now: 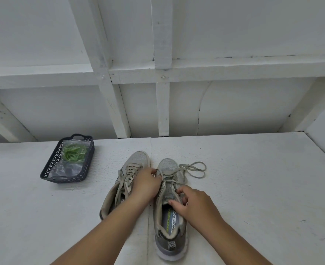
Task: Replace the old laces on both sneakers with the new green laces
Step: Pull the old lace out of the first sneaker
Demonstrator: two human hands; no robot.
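- Your two forearms reach in from the bottom edge, both hands on the right sneaker (170, 217), nearest you on the white tabletop (253, 188).
- Right sneaker: grey, heel toward you, toe pointing away, insole print visible in the opening.
- Your right hand (193, 204) is curled at the tongue near the top eyelets, thumb and fingers pinching there; whether it pinches the tongue or a lace I cannot tell.
- Your left hand (146, 183) crosses over from the left sneaker's side, fingers pinching the old lace (193, 169) at the middle eyelets of the right sneaker.
- Loose end of that old lace lies in loops on the tabletop just beyond and right of the toe.
- Left sneaker (123, 186): just beside the right one, partly under your left wrist, tilted left, its old lace threaded.
- Further back and left, well apart from the sneakers: dark basket (48, 169) holding a clear bag (68, 169) with the green laces (73, 153) inside.
- Behind everything: a white framed wall (177, 35).
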